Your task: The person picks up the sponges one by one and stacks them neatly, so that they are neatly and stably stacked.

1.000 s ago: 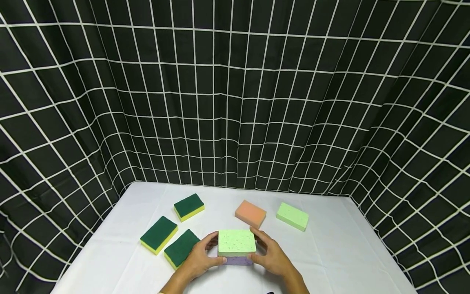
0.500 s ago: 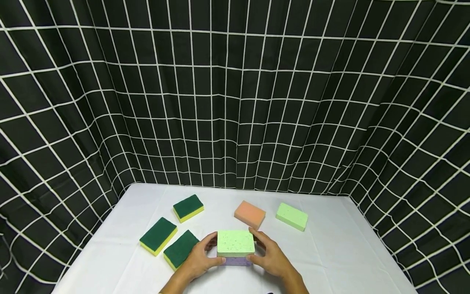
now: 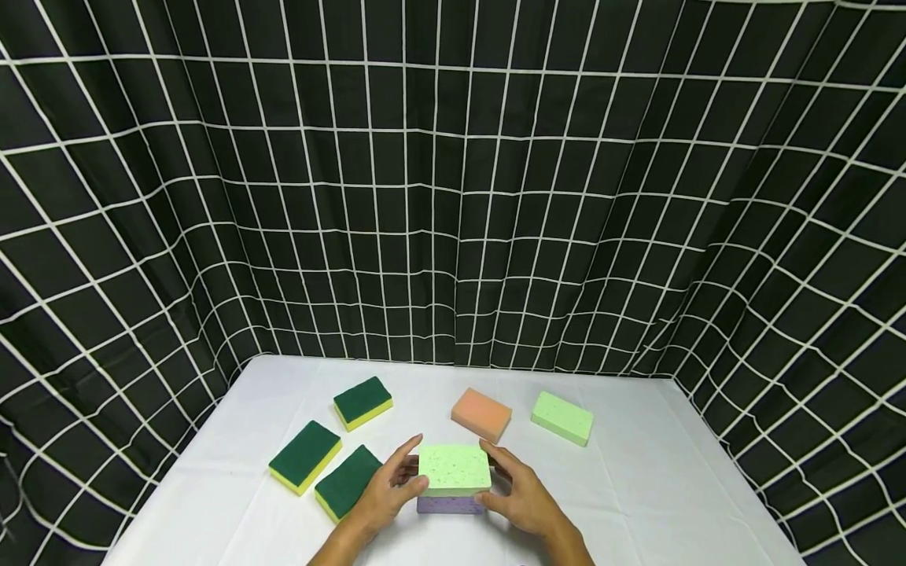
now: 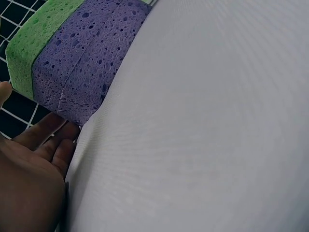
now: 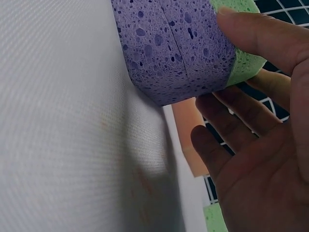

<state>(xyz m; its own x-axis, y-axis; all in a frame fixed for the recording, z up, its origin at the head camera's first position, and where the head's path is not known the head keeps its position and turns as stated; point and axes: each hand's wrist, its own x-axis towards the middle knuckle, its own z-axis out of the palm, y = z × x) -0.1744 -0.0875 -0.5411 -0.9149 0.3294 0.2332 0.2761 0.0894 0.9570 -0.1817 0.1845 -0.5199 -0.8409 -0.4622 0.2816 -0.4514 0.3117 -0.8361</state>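
Both hands frame the stack at the front middle of the table: the left hand [image 3: 383, 494] stands loosely spread, thumb just beside the left end and forefinger raised, while the right hand [image 3: 525, 491] lightly grips the upper green sponge [image 3: 454, 468], thumb at the front and forefinger at the rear corner. From my remote seat the largest thing is the black curtain [image 3: 396, 157], gridded in white, a little rumpled, enclosing the back and both sides; next comes the white-covered table [image 3: 637, 487], faintly creased and, I judge, level enough to keep a stack steady. On it the purple sponge [image 3: 451, 505] lies flat beneath the green one, giving it a full footing, and flanking both ends probably guards against slipping. Around them sit single pieces, spaced so each could be taken alone: the near scouring sponge [image 3: 348, 481], middle scouring sponge [image 3: 304, 456] and far scouring sponge [image 3: 363, 402], all dark side up, then the orange sponge [image 3: 481, 413] and loose green sponge [image 3: 562, 417]. Smallest, a thin line crosses the purple side; I cannot tell whether cut or join
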